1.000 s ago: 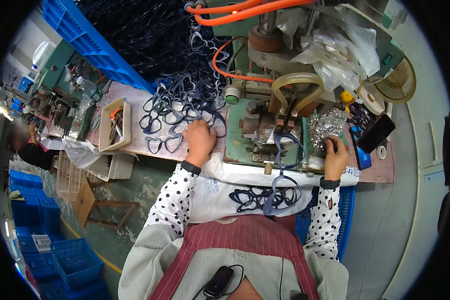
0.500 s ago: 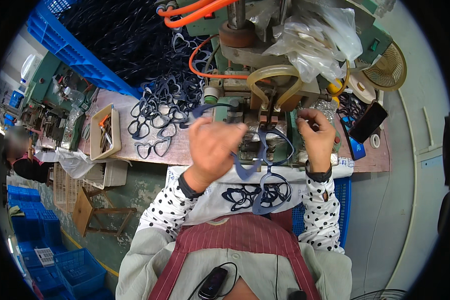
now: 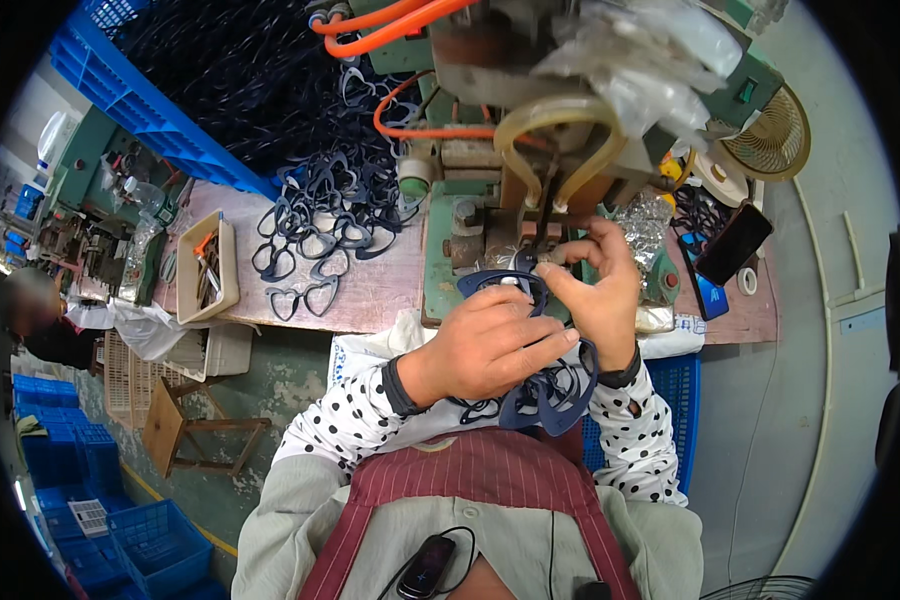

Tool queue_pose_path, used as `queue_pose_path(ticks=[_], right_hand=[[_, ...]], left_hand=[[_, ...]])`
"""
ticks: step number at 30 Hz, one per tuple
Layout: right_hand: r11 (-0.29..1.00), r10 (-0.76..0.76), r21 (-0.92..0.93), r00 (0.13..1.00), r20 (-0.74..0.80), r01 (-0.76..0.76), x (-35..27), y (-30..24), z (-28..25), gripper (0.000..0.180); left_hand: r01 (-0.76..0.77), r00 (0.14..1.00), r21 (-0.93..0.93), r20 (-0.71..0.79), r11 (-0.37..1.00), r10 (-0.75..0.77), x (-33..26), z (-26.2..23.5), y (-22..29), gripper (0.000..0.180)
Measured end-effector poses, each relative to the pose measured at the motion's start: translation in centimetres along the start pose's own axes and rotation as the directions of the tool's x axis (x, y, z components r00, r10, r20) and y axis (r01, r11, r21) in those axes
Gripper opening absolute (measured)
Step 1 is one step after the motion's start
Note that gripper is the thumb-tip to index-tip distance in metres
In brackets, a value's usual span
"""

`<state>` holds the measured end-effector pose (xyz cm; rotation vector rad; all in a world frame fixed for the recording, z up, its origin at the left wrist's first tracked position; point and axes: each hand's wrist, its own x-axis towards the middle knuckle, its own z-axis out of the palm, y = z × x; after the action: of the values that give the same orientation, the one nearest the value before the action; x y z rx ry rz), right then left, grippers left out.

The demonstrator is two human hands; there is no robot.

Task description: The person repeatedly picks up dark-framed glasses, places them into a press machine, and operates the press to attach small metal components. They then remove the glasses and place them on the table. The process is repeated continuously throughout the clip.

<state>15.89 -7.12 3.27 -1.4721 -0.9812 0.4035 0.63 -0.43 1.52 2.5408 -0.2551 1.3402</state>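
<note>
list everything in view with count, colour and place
Crate: one, blue, upper left
Heaped pieces: many, dark, inside crate
Table: one, pinkish, across the middle
Loose eyeglass frames: many, dark blue, beside crate
Nearer frames: several, dark blue, centre
Machine: one, green and grey, top centre
Hoses: at least two, orange, top
Plastic bags: several, clear, upper right
Tool tray: one, cream, left end of table
Phone: one, black, right
Tape roll: one, white, beside phone
Fan: one, yellowish, upper right
Stool: one, brown, lower left
Baskets: several, blue, lower left
Co-worker: one, dark clothing, far left
Apron: one, maroon, lower centre
Sleeves: two, dotted white, lower centre
Left hand: one, bare, before machine
Right hand: one, bare, beside left hand
</note>
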Motion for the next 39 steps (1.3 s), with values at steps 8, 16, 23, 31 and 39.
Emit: queue_pose_path(ticks=[8, 16, 23, 31, 39], right_hand=[[0.978, 0.072, 0.19, 0.994, 0.087, -0.087, 0.7, -0.2, 1.3, 0.05], [0.989, -0.023, 0.148, 0.999, 0.039, 0.017, 0.5, 1.3, 1.7, 0.055], [0.932, 0.035, 0.361, 0.999, -0.01, -0.029, 0.1, 0.4, 2.3, 0.065], [0.996, -0.079, 0.033, 0.99, -0.116, 0.084, 1.3, 3.1, -1.9, 0.049], [0.954, -0.002, -0.278, 0.926, -0.377, -0.111, 1.0, 13.2, -10.2, 0.024]], left_hand=[[-0.137, 0.991, -0.066, -0.002, 0.988, 0.137, 0.2, -0.9, 1.1, 0.029], [0.264, 0.923, -0.076, -0.269, 0.961, -0.275, 2.1, -4.5, -1.5, 0.021], [0.541, 0.69, -0.372, -0.316, 0.755, -0.651, 3.0, -5.1, -1.6, 0.023], [0.006, 1.0, -0.084, 0.029, 0.996, -0.004, -0.8, 0.6, 0.5, 0.03], [0.069, 0.996, -0.162, 0.075, 0.984, -0.058, -0.9, 0.9, 0.3, 0.036]])
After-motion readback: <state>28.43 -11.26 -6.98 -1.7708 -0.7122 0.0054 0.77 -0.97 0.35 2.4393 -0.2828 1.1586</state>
